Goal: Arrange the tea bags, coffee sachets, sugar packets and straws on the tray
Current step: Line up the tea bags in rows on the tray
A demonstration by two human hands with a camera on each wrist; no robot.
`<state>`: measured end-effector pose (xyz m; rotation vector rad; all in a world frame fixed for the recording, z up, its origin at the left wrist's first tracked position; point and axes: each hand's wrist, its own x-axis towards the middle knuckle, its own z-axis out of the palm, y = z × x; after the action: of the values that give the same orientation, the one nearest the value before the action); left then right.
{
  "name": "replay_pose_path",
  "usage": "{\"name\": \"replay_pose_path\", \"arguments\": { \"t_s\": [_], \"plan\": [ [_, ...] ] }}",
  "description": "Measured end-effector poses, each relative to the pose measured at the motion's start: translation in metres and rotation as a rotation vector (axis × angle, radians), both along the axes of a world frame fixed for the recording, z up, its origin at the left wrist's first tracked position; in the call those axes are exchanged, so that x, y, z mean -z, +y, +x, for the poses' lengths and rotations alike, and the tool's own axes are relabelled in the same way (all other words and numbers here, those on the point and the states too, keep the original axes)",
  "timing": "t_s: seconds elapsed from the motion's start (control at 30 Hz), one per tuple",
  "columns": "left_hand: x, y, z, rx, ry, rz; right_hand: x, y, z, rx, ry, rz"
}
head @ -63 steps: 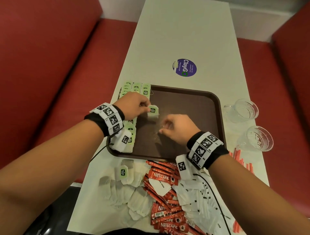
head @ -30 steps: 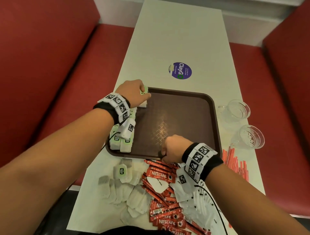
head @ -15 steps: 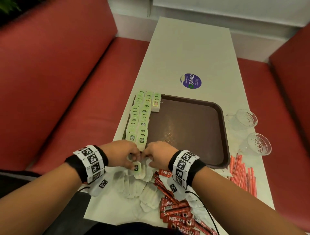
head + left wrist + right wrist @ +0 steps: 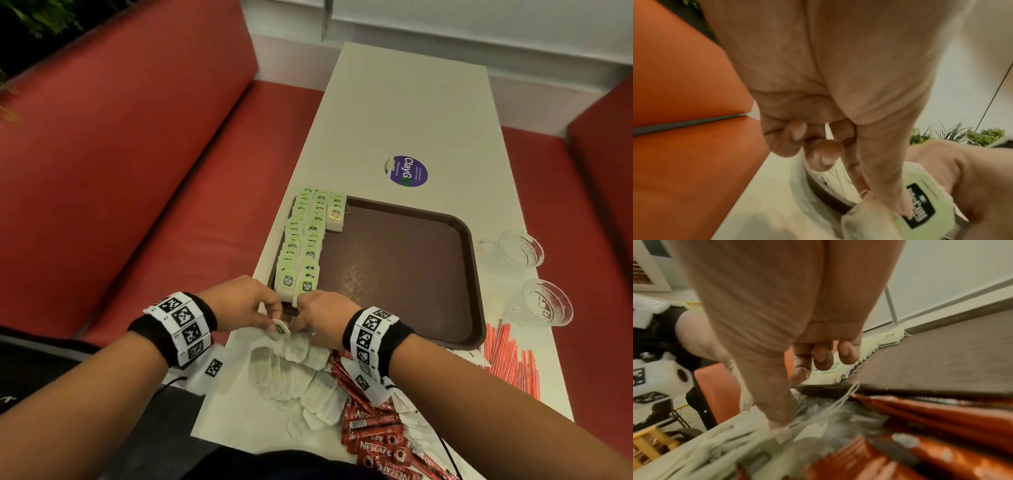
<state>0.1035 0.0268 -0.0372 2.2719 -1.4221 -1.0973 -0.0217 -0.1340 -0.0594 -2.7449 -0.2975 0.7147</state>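
A brown tray (image 4: 394, 274) lies on the white table, with rows of green-tagged tea bags (image 4: 305, 240) along its left side. Both hands meet at the tray's near left corner, over a pile of loose tea bags (image 4: 291, 370). My left hand (image 4: 272, 323) pinches one tea bag (image 4: 281, 330) by its green tag (image 4: 920, 209) between thumb and forefinger. My right hand (image 4: 298, 325) has its fingers curled, and its thumb holds the bag's string and paper tab (image 4: 783, 433). Red coffee sachets (image 4: 370, 428) lie near me, and red straws (image 4: 510, 359) lie to the right.
Two clear glass cups (image 4: 520, 246) (image 4: 548, 305) stand right of the tray. A purple sticker (image 4: 406, 171) is on the table beyond it. White sugar packets (image 4: 411, 421) lie among the sachets. Red bench seats run along both sides of the table.
My left hand came back from the tray's far left corner to the near pile. Both hands now hold one tea bag just above the pile.
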Motion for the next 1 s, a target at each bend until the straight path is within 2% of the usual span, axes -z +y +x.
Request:
{"name": "replay_pose_path", "arguments": {
  "t_s": [0.17, 0.47, 0.67, 1.0],
  "plan": [
    [-0.011, 0.002, 0.006, -0.050, 0.007, 0.000, 0.008, 0.000, 0.001, -0.028, -0.020, -0.027],
    [0.000, -0.004, 0.022, -0.160, 0.018, -0.059, 0.005, -0.014, -0.004, 0.053, -0.066, 0.058],
    [0.007, -0.016, 0.032, -0.171, -0.022, -0.093, -0.008, -0.032, -0.010, 0.300, -0.054, 0.271],
    [0.005, -0.062, 0.029, -0.141, -0.062, -0.201, -0.023, -0.064, -0.006, 0.667, -0.045, 0.307]
  ]
}}
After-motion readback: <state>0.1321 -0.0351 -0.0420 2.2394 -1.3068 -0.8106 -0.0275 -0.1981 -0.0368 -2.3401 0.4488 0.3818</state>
